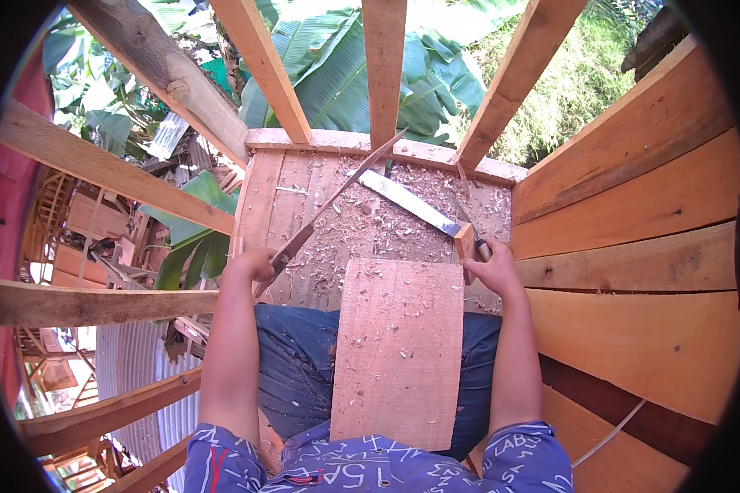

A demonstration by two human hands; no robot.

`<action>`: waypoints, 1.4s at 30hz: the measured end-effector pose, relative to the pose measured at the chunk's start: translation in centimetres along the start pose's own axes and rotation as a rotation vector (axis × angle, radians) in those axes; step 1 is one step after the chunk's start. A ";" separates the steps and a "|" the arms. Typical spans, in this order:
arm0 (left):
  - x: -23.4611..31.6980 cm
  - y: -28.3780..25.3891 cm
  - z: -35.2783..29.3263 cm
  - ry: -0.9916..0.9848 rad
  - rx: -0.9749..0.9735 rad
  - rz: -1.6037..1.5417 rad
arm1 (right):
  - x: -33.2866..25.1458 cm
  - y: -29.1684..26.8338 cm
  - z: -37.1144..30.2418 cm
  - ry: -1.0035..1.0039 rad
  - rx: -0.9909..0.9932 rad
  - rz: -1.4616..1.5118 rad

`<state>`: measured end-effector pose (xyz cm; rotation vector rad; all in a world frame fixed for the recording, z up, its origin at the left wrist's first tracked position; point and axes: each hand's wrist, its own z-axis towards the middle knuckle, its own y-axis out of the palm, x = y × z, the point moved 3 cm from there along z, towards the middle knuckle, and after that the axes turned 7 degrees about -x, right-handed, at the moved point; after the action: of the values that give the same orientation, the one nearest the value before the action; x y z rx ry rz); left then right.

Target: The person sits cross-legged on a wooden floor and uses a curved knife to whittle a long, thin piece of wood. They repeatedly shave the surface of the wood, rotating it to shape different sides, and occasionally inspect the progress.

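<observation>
My left hand (255, 264) is closed around the near end of a long, tapering brown blade-like piece (333, 201), which slants up to the right; its exact kind is unclear. At the right, my right hand (493, 269) grips a dark-handled tool (484, 250), its thin blade pointing away from me. Right beside those fingers is the wooden handle (464, 241) of a flat tool with a long pale blade (407, 200), lying across the shavings. A broad wooden board (399, 353) rests on my lap between my forearms, with curled shavings scattered on it.
The plank floor (292, 177) is strewn with wood shavings (370, 222). Upright wooden slats (383, 66) rise at the front and left, and a plank wall (633, 255) stands at the right. Beyond are banana leaves (329, 74) and corrugated sheet metal (131, 361).
</observation>
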<state>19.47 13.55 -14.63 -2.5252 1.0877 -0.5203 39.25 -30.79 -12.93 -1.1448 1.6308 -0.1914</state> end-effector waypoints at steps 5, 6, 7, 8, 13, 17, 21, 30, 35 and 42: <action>-0.5 0.1 0.2 0.007 0.025 0.043 | -0.2 0.1 0.1 -0.017 0.003 0.017; -0.5 0.0 0.2 0.013 0.028 0.047 | 0.1 0.2 0.3 -0.027 0.006 0.030; -0.1 0.0 0.0 0.020 0.027 0.055 | 0.4 0.4 0.4 -0.034 0.012 0.044; 0.3 -0.1 -0.2 0.025 0.029 0.056 | 0.8 0.5 0.5 -0.040 0.018 0.058; 1.2 -0.1 -0.6 0.017 0.034 0.072 | -0.8 -0.4 0.2 -0.085 -0.111 0.553; 0.3 0.4 0.9 0.093 0.032 0.057 | -5.4 -1.9 -1.6 -0.402 -0.100 0.930; 1.5 0.3 0.4 0.111 0.034 0.087 | -7.6 -1.8 -2.6 -0.552 -0.078 1.092; 3.5 0.3 -0.6 0.074 0.058 0.210 | -6.7 -1.8 -1.9 -0.637 -0.096 1.067; 3.6 0.4 -0.6 0.089 0.069 0.222 | -7.4 -1.8 -2.3 -0.607 -0.039 1.086; 3.9 0.3 -1.1 0.092 0.078 0.214 | -6.6 -1.6 -2.0 -0.586 -0.106 1.021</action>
<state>21.27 10.24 -13.04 -2.3026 1.3250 -0.6112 38.16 -27.50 -6.75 -0.2698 1.4899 0.8168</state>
